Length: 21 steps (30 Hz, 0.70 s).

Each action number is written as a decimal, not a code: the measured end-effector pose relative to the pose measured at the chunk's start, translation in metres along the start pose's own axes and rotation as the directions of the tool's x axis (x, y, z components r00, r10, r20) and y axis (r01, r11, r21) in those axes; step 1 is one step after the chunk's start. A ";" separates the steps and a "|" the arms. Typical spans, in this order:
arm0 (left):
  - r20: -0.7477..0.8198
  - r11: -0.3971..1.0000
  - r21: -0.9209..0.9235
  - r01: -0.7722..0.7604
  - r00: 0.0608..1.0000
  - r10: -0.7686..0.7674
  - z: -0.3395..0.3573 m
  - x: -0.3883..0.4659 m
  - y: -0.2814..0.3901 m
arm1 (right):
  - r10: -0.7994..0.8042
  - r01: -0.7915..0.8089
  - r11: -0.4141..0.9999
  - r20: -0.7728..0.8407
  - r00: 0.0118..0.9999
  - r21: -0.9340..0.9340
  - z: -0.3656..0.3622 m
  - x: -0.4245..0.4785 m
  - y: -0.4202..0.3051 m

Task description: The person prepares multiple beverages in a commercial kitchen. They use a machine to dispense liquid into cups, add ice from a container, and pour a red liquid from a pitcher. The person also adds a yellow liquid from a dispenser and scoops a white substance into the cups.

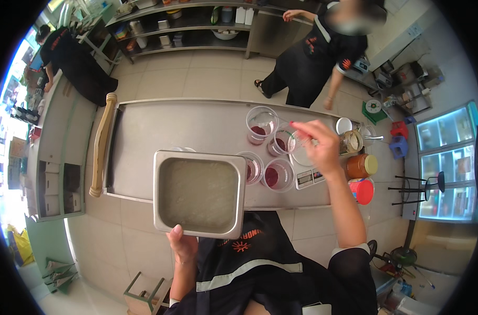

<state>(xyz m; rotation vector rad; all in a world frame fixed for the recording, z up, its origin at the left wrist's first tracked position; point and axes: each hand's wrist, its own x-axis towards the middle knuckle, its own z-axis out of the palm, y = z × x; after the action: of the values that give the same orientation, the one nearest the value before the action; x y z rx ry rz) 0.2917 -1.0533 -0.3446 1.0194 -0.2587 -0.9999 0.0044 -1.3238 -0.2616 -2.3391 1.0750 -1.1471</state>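
Observation:
A square stainless steel pan (199, 195) holds a cloudy liquid; my left hand (182, 244) grips its near rim, thumb on the edge. My right hand (319, 145) is raised over the kitchen scale (310, 178), fingers curled around what looks like the handle of a thin utensil that reaches toward the cups. Several clear plastic cups stand on the steel table (176, 122), each with dark red contents: a far cup (262, 125), one beside it (280, 142), a near cup (278, 176) and one partly behind the pan (251, 167).
At the table's right end stand a jar with an orange-brown filling (357, 165), a red-lidded tub (363, 191) and an open glass jar (350, 141). A wooden bar (103, 145) edges the left end. One co-worker (317, 51) is beyond the table; another (71, 63) leans over a left counter.

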 end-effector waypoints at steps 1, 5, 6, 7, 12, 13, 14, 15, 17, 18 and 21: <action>-0.003 1.000 -0.005 0.004 1.000 -0.004 -0.004 -0.002 0.003 | 0.008 -0.008 1.000 0.010 1.000 -0.004 0.007 -0.006 0.009; -0.062 1.000 -0.018 -0.006 0.998 0.005 -0.013 -0.008 0.015 | 0.089 -0.084 0.994 -0.065 0.994 0.065 0.017 -0.015 0.017; -0.076 1.000 -0.029 -0.007 0.997 0.005 -0.017 -0.007 0.017 | 0.199 -0.184 0.973 -0.102 0.975 0.141 0.015 -0.013 0.014; -0.091 0.999 -0.039 -0.008 0.996 0.004 -0.021 -0.006 0.018 | 0.310 -0.278 0.935 -0.131 0.942 0.220 0.014 -0.013 0.013; -0.124 0.996 -0.083 -0.010 0.992 -0.001 -0.040 -0.004 0.020 | 0.710 -0.534 0.613 -0.109 0.696 0.583 0.000 0.004 0.024; -0.126 0.996 -0.089 -0.009 0.992 -0.003 -0.042 -0.003 0.021 | 0.717 -0.534 0.591 -0.091 0.691 0.604 -0.003 0.006 0.025; -0.124 0.996 -0.093 -0.008 0.992 -0.004 -0.044 -0.002 0.023 | 0.724 -0.534 0.570 -0.074 0.686 0.625 -0.007 0.009 0.025; -0.125 0.995 -0.098 -0.005 0.992 -0.007 -0.046 -0.002 0.024 | 0.731 -0.537 0.547 -0.053 0.680 0.643 -0.009 0.011 0.022; -0.107 0.995 -0.095 0.000 0.994 -0.011 -0.050 0.000 0.025 | 0.693 -0.497 0.554 -0.040 0.720 0.668 -0.016 0.017 0.000; -0.097 0.996 -0.089 -0.002 0.995 -0.006 -0.053 0.000 0.025 | 0.664 -0.483 0.554 -0.010 0.748 0.678 -0.018 0.023 -0.017; -0.118 0.996 -0.094 -0.007 0.993 -0.004 -0.060 0.000 0.026 | 0.496 -0.434 0.602 0.112 0.861 0.671 -0.009 0.038 -0.078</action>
<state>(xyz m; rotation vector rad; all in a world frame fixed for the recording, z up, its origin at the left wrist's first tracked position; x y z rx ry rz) 0.3427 -1.0148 -0.3557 0.9876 -0.1139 -0.9381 0.0501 -1.3002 -0.1917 -1.3345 0.9802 -1.1674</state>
